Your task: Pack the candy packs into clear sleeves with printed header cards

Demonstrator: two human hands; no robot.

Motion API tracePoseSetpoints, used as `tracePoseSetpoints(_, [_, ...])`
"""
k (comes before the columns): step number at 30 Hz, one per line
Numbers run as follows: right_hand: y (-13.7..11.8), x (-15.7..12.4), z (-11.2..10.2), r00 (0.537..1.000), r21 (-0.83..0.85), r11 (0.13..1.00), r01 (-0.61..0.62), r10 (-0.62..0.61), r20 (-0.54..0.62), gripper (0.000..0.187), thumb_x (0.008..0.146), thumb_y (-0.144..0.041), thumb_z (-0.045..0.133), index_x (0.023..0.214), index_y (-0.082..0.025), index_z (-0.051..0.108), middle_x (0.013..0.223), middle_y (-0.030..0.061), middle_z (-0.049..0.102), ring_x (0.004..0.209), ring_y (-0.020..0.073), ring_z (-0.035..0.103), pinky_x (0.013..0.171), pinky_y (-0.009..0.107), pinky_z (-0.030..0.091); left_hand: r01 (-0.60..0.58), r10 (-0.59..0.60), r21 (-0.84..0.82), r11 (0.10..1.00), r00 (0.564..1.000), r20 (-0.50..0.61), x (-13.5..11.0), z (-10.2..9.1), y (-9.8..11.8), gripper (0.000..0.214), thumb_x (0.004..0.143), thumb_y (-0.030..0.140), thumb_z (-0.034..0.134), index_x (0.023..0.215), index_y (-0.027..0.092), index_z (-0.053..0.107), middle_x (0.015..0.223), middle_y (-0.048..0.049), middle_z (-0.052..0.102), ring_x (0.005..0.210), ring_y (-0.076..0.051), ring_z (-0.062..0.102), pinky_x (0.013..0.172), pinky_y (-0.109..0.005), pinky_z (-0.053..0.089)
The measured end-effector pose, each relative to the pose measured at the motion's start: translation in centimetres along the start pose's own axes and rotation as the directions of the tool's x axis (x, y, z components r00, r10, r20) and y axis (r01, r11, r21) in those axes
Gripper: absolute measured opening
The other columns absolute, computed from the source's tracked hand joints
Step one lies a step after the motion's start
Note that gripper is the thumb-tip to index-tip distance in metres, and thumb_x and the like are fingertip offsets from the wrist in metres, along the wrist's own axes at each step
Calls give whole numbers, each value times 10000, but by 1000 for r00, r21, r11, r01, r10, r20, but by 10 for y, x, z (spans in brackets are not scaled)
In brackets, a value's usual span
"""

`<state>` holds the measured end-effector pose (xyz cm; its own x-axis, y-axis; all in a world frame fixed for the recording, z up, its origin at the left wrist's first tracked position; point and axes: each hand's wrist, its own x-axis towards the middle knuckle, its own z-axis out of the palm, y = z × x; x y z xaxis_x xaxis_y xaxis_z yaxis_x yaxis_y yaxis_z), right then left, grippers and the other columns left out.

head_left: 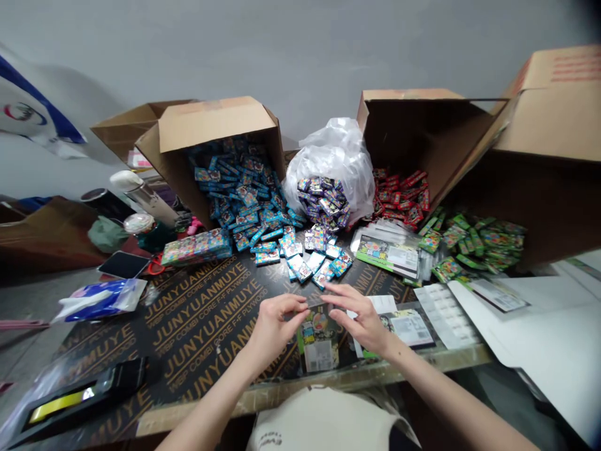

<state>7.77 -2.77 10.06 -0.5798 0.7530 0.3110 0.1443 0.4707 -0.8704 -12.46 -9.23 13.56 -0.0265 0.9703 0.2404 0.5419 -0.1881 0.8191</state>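
Our left hand (280, 319) and right hand (364, 319) are apart at lower centre: the left's thumb and fingertips curl close, and we cannot tell whether they pinch anything; the right's thumb and fingers stand parted. Between them, slightly lower, our printed packet (319, 351) lies on the bench (201, 326). Beyond, at centre, we see loose blue boxes (299, 267), then purple boxes (323, 202) in a plastic bag (335, 150); green boxes (488, 241) lie at right.

Small purple rectangular boxes (326, 203) lie in a translucent plastic bag (335, 150), behind a flat black-and-green plastic pouch (319, 344), between brown cardboard cartons (216, 125).
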Motion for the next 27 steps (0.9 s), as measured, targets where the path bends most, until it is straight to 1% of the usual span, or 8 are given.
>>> tracePoseSetpoints(3, [16,-23,17,986,43,986,-164,163,16,577,796,-318,561,1327,-267,340,1278,85,461,1093,215,493,932,384,390,96,-98,-26,995,993,-61,-4,-7,-18,100,733,230,607,700,166,676,811,-65,698,754,-179,648,684,-272,510])
tracePoseSetpoints(8, [39,-34,61,899,7,944,-330,312,309,530,812,-290,518,1309,-248,339,712,-17,583,624,140,551,611,265,457,340,-371,-160,927,894,-250,-15,-29,-57,179,656,314,667,727,150,680,796,-60,697,748,-199,642,730,-322,514])
tracePoseSetpoints(13, [67,32,36,979,-415,887,-202,175,-103,720,708,-472,610,1326,-253,313,1207,124,483,1118,294,428,902,464,333,522,-553,-210,827,685,-476,-49,-50,-106,364,588,424,676,800,131,640,736,-55,660,690,-225,626,696,-386,513])
tracePoseSetpoints(16, [91,62,-2,940,-585,737,-337,233,-249,851,624,-518,654,1341,-225,302,1237,171,457,1159,378,374,891,570,281,587,-445,107,802,709,-547,-68,-52,-118,393,575,432,668,849,152,638,885,-90,631,850,-288,595,821,-465,448])
tracePoseSetpoints(18, [96,68,-15,934,-506,787,-351,256,-250,847,622,-496,657,1340,-226,299,1185,151,504,1082,351,458,876,544,326,541,-374,187,820,753,-541,-67,-43,-110,411,594,435,658,902,164,637,997,-103,597,957,-298,554,891,-458,401])
tracePoseSetpoints(22, [64,57,6,972,76,982,-174,184,-148,886,685,-543,596,1384,-272,124,1212,87,489,1092,241,493,926,411,375,538,-616,-371,757,777,-131,-36,-7,-66,408,649,488,636,872,146,648,895,-91,652,884,-242,599,809,-357,454])
tracePoseSetpoints(25, [29,36,38,992,440,890,-121,128,14,983,664,-629,575,1389,-304,-4,1308,75,402,1187,219,424,944,372,377,621,-531,-743,249,729,431,-8,26,-37,465,726,531,556,908,111,645,898,-130,668,851,-224,621,775,-350,467])
tracePoseSetpoints(27, [16,23,49,990,479,867,-136,102,96,1060,617,-621,626,1388,-304,-28,1346,80,358,1201,231,408,949,380,372,593,-488,-804,55,718,496,3,42,-29,391,706,455,621,891,111,646,840,-108,677,778,-199,632,751,-327,473])
